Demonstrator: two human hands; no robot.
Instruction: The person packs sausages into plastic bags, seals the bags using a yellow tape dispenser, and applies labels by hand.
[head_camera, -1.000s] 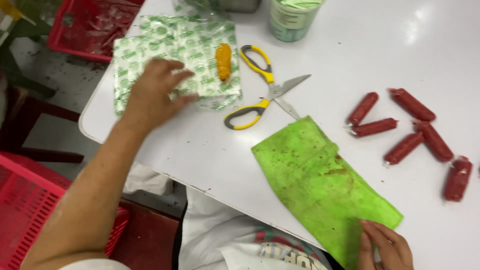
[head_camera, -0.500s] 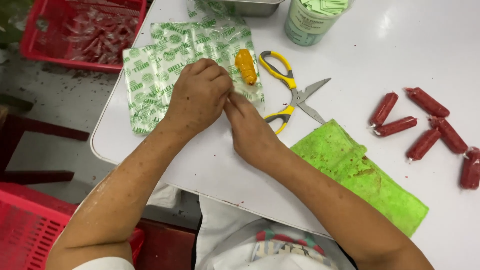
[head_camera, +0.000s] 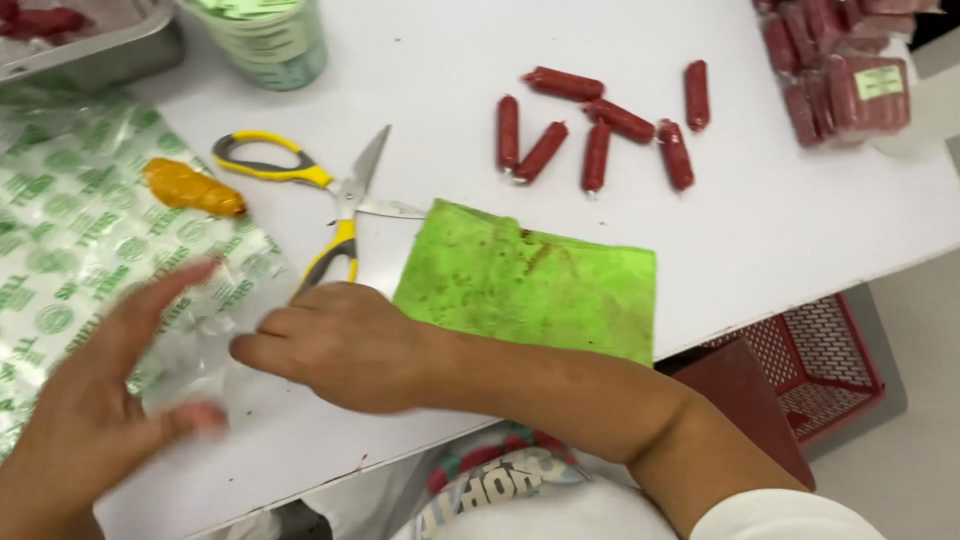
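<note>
Fingers, left: spread and blurred, the left hand (head_camera: 95, 400) open above the near edge of the printed film (head_camera: 90, 230); thumb low, near the table edge; whether it touches the film I cannot tell.
Fingers, right: curled loosely together, the right hand (head_camera: 335, 345) resting knuckles-up on the table (head_camera: 780, 220), fingertips on a clear crumpled bit of film between the two hands; a true pinch cannot be made out.
Film: green-and-white printed sheet, flat on the left of the table, running out of view at the left.
Orange piece (head_camera: 192, 188): small lump lying on the film, near its right border, just left of the scissors.
Scissors (head_camera: 320, 190): yellow handles, blades parted, lying between film and cloth; one blade tip touches the cloth's upper left corner, the lower handle just above the right hand.
Cloth (head_camera: 530, 280): green, stained, flat; its near edge reaches the table edge, the right forearm crosses its lower left.
Sausages (head_camera: 600, 130): loose red sticks scattered beyond the cloth, well apart from both hands.
Packs (head_camera: 840, 70): red wrapped stack at the far right corner.
Cup (head_camera: 265, 40): green container at the top edge, beside a metal tray (head_camera: 90, 40).
Open room: bare table right of the cloth and between the sausages and the packs.
Below: red crate (head_camera: 820, 360) under the right table edge.
</note>
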